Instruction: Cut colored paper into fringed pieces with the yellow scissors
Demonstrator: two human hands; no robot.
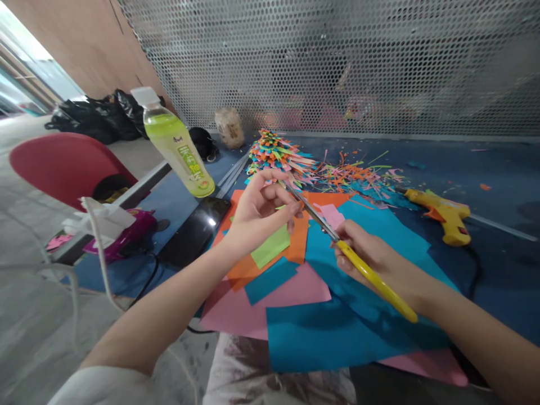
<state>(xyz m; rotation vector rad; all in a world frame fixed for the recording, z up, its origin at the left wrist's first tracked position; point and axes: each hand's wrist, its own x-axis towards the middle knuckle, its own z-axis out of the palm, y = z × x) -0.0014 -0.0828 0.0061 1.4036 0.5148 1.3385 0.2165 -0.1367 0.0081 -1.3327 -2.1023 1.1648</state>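
Observation:
My right hand [371, 256] grips the yellow-handled scissors [371, 275], whose metal blades point up and left toward my left hand [270, 208]. The fingers of my left hand are curled near the blade tips; whatever lies between them is too small to make out. Below both hands spread sheets of coloured paper: blue [312, 337], pink [240, 309], orange [298, 242] and a small green piece [270, 247]. Just beyond my left hand stands a cone covered in many-coloured paper strips [274, 152].
A drink bottle [181, 146] and a black phone [194, 230] are at the left, near a purple object [126, 233] and cables. Paper scraps [354, 177] lie behind; a yellow glue gun [442, 214] is at the right. A metal mesh [337, 67] rises at the back.

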